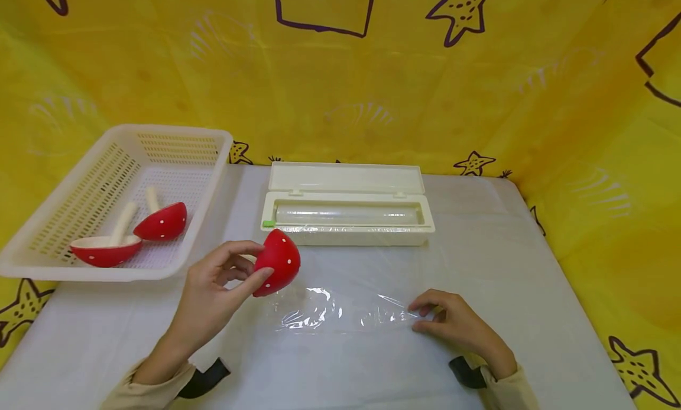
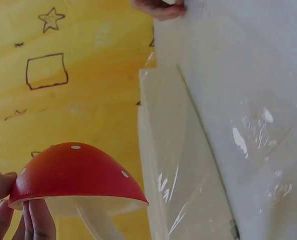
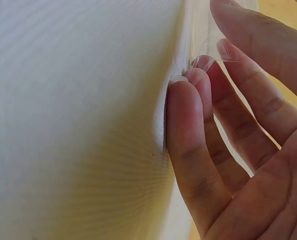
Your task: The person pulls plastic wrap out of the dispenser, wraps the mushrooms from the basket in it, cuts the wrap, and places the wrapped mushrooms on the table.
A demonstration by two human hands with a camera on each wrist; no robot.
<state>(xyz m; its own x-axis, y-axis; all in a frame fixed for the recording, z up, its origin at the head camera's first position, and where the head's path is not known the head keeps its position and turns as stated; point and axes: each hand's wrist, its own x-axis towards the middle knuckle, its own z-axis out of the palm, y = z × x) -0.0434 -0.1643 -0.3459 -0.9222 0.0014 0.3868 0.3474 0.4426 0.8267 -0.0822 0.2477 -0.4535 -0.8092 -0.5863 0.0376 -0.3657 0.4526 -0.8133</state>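
My left hand [image 1: 210,289] holds a mushroom-shaped piece [image 1: 279,263], pinching the rim of its red, white-dotted cap between thumb and fingers. In the left wrist view the cap [image 2: 81,175] is dome-up, with a pale stem [image 2: 96,220] below. Clear plastic wrap [image 1: 314,315] stretches over the table from a cream dispenser box [image 1: 356,237] toward me. At the wrap's right edge is my right hand [image 1: 452,324], fingers bent loosely and thumb apart from them. Up close, the film creases at its fingertips [image 3: 186,102], which are down near the tabletop.
The dispenser's lid [image 1: 346,176] stands raised behind the film roll [image 1: 348,214], and a green slider [image 1: 268,224] sits at its left end. On the left, a white basket [image 1: 209,221] holds two similar red mushrooms [image 1: 162,223]. Yellow patterned cloth [image 1: 340,103] surrounds the table.
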